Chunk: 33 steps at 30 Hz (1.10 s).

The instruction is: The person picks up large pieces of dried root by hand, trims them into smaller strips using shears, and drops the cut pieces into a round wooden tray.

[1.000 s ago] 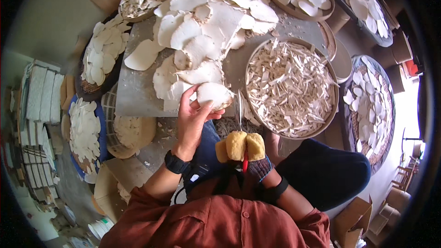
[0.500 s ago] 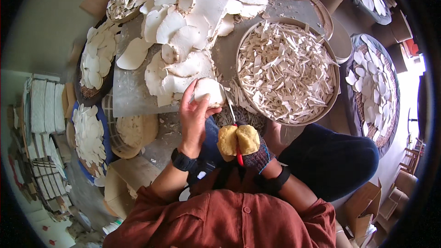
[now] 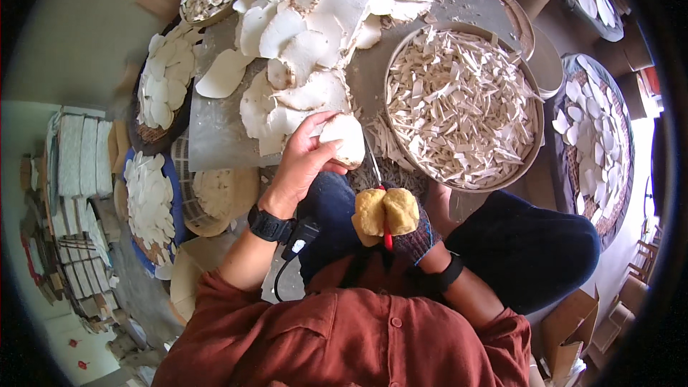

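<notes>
My left hand (image 3: 313,149) pinches a flat, off-white slice (image 3: 344,140) with a brownish rim between thumb and fingers. In a dark knitted glove, my right hand (image 3: 417,239) grips red-handled scissors (image 3: 388,241) wrapped in thick yellow foam. The narrow metal blades point up beside the slice's right edge; whether they touch it cannot be told. Foam hides part of the gloved fingers. Just beyond the held slice lies a heap of large pale slices (image 3: 308,50). To the right stands a round tray (image 3: 539,140) full of cut, whitish strips (image 3: 462,107).
Loose strips (image 3: 387,136) lie on the grey work surface (image 3: 215,129) between heap and tray. More slice-covered round trays flank me, including a left one (image 3: 147,204) and a right one (image 3: 595,143). An open cardboard box (image 3: 570,326) stands at lower right. My bent leg (image 3: 523,251) is under the tray's near edge.
The view has shifted, so the scene sits slightly further right. My left hand has tilted with the slice, and its wrist has swung left. A black cabled device now shows beside that wrist.
</notes>
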### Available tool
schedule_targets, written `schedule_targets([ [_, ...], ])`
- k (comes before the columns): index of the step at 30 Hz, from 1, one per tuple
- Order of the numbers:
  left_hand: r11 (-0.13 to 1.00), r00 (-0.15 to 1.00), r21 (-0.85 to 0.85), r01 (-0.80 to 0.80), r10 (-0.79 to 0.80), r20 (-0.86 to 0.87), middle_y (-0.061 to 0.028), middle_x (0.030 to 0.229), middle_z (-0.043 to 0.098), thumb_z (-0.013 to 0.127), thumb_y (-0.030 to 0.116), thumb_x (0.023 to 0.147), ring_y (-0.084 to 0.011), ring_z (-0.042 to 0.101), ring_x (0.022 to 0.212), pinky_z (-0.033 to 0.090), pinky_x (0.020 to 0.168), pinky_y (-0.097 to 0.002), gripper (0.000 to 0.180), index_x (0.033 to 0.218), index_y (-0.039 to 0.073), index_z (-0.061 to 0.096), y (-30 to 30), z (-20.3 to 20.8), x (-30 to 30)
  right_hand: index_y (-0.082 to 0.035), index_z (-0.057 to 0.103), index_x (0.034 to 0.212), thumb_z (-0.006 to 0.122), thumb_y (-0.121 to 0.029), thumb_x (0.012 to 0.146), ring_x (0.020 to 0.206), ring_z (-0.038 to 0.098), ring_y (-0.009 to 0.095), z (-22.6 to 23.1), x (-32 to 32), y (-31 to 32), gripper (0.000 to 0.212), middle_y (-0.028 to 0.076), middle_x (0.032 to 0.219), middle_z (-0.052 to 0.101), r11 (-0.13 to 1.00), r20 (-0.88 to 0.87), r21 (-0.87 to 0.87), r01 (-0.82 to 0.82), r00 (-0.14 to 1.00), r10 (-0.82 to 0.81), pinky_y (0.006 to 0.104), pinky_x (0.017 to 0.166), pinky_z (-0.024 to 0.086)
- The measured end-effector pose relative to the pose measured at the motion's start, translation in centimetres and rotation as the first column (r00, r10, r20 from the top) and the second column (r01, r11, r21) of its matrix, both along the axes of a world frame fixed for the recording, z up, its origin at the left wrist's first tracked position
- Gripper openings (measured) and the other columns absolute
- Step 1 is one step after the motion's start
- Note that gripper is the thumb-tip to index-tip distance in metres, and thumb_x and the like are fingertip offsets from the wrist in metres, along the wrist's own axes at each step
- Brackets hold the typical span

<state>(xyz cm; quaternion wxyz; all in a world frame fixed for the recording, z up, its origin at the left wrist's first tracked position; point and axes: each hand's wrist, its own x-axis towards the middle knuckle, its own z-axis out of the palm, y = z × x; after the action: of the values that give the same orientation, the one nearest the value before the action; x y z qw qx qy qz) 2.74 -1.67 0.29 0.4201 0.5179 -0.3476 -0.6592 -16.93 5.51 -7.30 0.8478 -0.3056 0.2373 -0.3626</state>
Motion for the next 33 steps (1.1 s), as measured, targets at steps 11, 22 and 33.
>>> schedule_targets([
  [11, 0.941, 0.957, -0.26, -0.218, 0.258, 0.13, -0.0095, 0.09, 0.062, 0.057, 0.003, 0.08, -0.0145, 0.061, 0.081, 0.052, 0.064, -0.0256, 0.039, 0.116, 0.002, 0.044, 1.2, -2.0, -2.0, -0.008, 0.054, 0.108, 0.063, -0.025, 0.073, 0.096, 0.055, 0.025, -0.1, 0.8, 0.1, 0.04, 0.011, 0.103, 0.058, 0.996, -0.242, -0.08, 0.048, 0.968, -0.066, 0.0342, 0.083, 0.045],
  [22, 0.973, 0.985, -0.16, -0.163, 0.171, 0.036, -0.01, 0.091, 0.061, 0.053, 0.005, 0.084, -0.014, 0.061, 0.073, 0.055, 0.059, -0.0262, 0.033, 0.115, -0.003, 0.049, 1.2, -1.8, -1.7, -0.006, 0.059, 0.098, 0.061, -0.012, 0.072, 0.082, 0.058, 0.03, -2.0, 0.6, -0.3, 0.027, 0.011, 0.09, 0.062, 0.898, -0.462, -0.441, -0.006, 0.859, -0.221, 0.0377, 0.071, 0.047],
  [33, 0.99, 0.997, -0.141, 0.026, -0.014, 0.081, -0.0091, 0.097, 0.061, 0.054, 0.006, 0.083, -0.0131, 0.061, 0.08, 0.053, 0.061, -0.0243, 0.029, 0.112, 0.0, 0.05, 0.2, -0.6, 0.6, -0.006, 0.054, 0.103, 0.058, -0.017, 0.075, 0.09, 0.056, 0.029, -0.9, 0.5, 0.5, 0.03, 0.013, 0.096, 0.059, 0.873, -0.446, -0.488, -0.016, 0.864, -0.234, 0.0358, 0.078, 0.045],
])
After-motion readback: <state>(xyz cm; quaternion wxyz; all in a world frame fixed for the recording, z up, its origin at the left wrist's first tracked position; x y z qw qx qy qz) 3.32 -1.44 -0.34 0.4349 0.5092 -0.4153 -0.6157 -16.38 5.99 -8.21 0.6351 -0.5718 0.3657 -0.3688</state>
